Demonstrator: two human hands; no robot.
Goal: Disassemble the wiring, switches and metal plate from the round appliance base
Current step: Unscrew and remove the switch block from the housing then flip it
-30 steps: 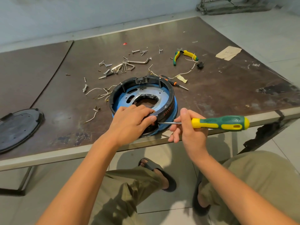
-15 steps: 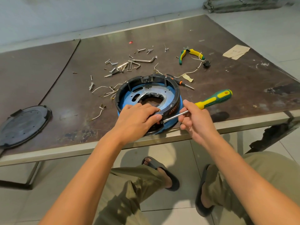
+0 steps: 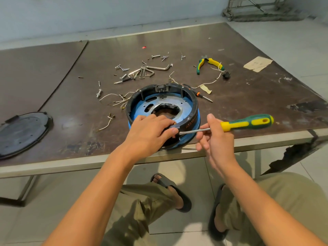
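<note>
Round appliance base (image 3: pixel 193 107) is gripped at its near rim by the left hand (image 3: pixel 149 134), whose fingers (image 3: pixel 165 122) are curled over the black ring. The right hand (image 3: pixel 220 141) is closed on a green-and-yellow screwdriver (image 3: pixel 246 122). Its shaft is pinched between thumb and forefinger just ahead of the handle, and the other right fingers are loosely bent below the shaft. The tip is set against the near-right rim of the base, just beside the left fingertips.

The base is placed open side up at the near edge of the surface (image 3: pixel 248 103). A blue-tinted metal plate (image 3: pixel 142 106) with a large central opening is seen inside it.

Loose wires (image 3: pixel 113 100) are noted just left of the base, and a black round cover (image 3: pixel 23 132) well apart to its left. Hex keys (image 3: pixel 150 70) and scattered screws are recorded behind the base. Pliers (image 3: pixel 211 62) with green-and-yellow grips lie behind it to the right. A small screwdriver (image 3: pixel 204 97) lies just beside the far-right rim.
</note>
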